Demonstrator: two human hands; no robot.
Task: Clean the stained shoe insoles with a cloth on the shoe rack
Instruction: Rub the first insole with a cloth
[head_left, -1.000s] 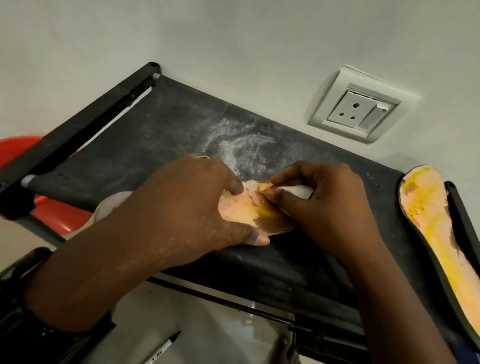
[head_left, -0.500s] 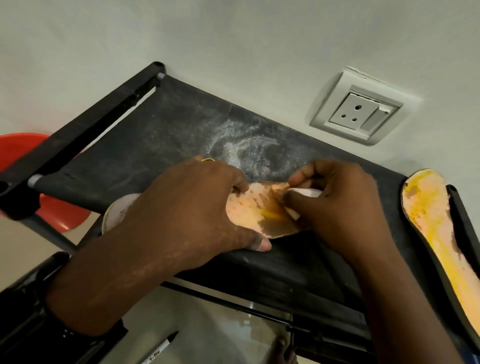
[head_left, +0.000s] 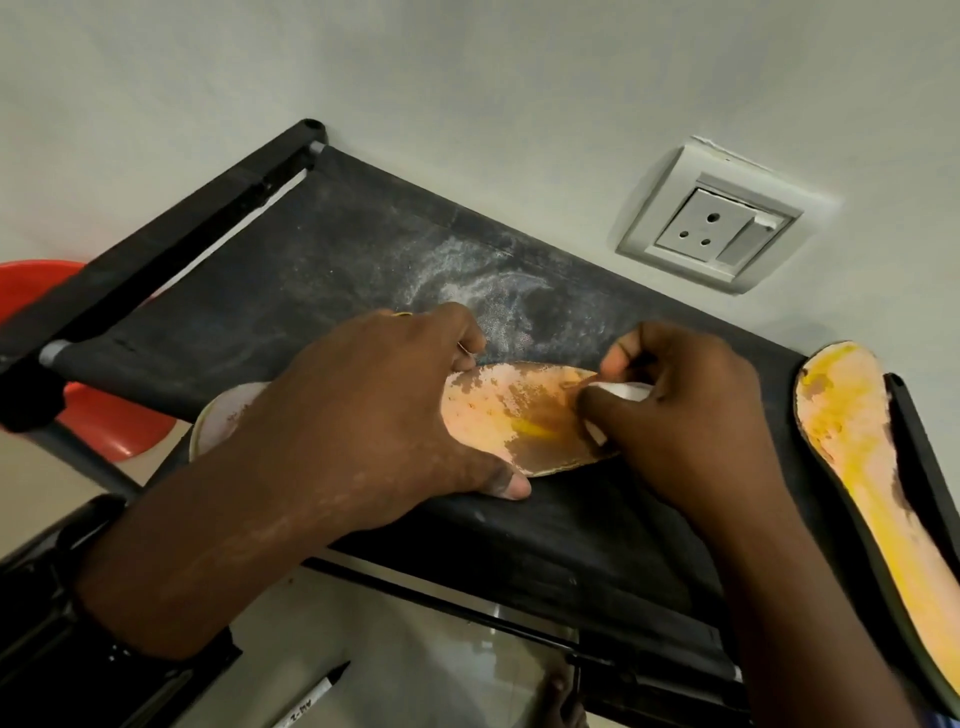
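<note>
Insole (head_left: 519, 415) pinned under left hand (head_left: 374, 405), right hand (head_left: 691, 415) pinching cloth (head_left: 628, 391).

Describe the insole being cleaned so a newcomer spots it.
On the black shoe rack shelf below the wall socket lies an insole: left hand pins it, right hand holds a white cloth on it. Unlike the untouched, mostly yellow insole at the right end, it shows broad brown patches.

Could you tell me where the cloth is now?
In the head view, the cloth sits right of centre, pinched in the right hand against the insole under the left hand.
</note>
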